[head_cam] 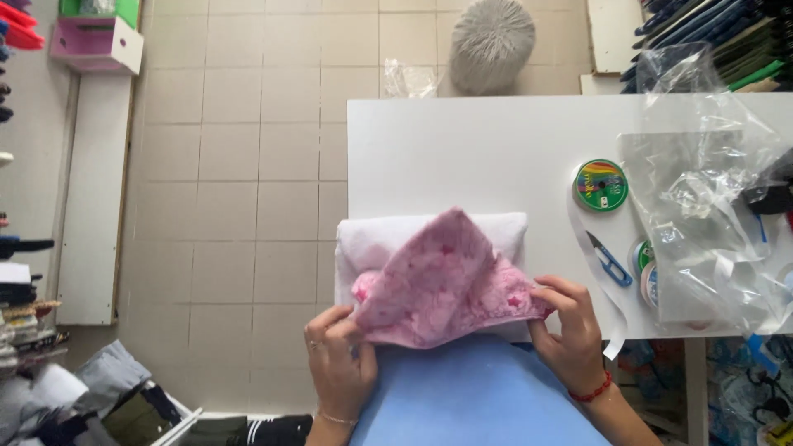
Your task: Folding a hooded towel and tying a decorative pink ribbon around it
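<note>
— What did your fingers have hold of just then?

— Both hands were on the pink patterned cloth [446,281]. My left hand [340,363] had its fingers curled in tight, pinching the cloth's near left corner between thumb and fingertips. My right hand [570,330] was closed the same way on the near right edge, thumb on top and fingers bent under the fold.

— So neither hand was open?

— No, both were nearly shut, with only the thickness of the fabric between the fingers.

— And where was the cloth lying?

— It rose in a loose peak over a white folded towel [372,239], at the near left corner of the white table [462,149]. Its near edge hung toward my lap, just above my blue garment [471,396].

— What else was about?

— To the right lay a small blue thread snip [610,263], just beside a white ribbon strip [596,264]. Farther off sat a round green spool [600,185], and a crumpled clear plastic bag [702,215] covered the table's right side. A grey fluffy pouf [491,43] stood on the tiled floor beyond the table.
</note>
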